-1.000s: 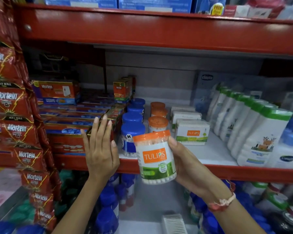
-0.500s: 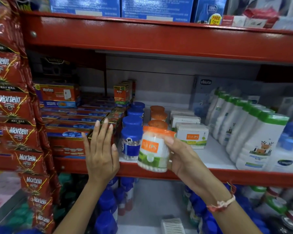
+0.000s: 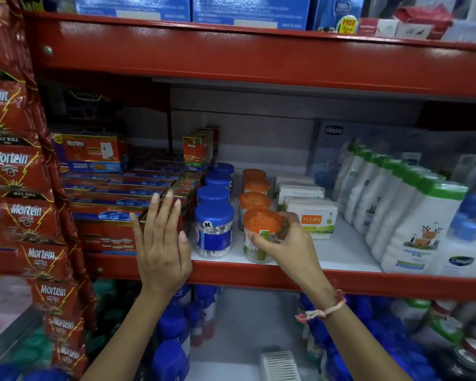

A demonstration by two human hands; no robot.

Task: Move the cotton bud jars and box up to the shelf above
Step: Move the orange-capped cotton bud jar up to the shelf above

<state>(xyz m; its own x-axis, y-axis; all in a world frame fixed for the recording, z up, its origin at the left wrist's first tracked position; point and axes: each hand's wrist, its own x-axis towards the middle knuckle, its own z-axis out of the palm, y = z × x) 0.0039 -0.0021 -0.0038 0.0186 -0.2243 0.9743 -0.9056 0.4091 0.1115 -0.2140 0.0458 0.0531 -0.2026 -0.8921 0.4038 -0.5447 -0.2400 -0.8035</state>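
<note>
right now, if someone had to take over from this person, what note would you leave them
Right hand: grip shut on the front orange-lid jar, which stands at the shelf edge.
Left hand: open, empty, in front of the Mortein boxes.
On the shelf: four blue-lid jars, three more orange-lid jars behind, Tulips boxes to the right.
Done: these are up.
Left: let go; check the lower shelf, contents unclear.

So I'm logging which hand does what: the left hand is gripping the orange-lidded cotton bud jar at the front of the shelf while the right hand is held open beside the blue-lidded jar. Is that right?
Not quite: the hands are swapped. In the head view, the right hand grips the orange-lidded cotton bud jar at the front of the shelf, while the left hand is held open beside the blue-lidded jar.
</note>
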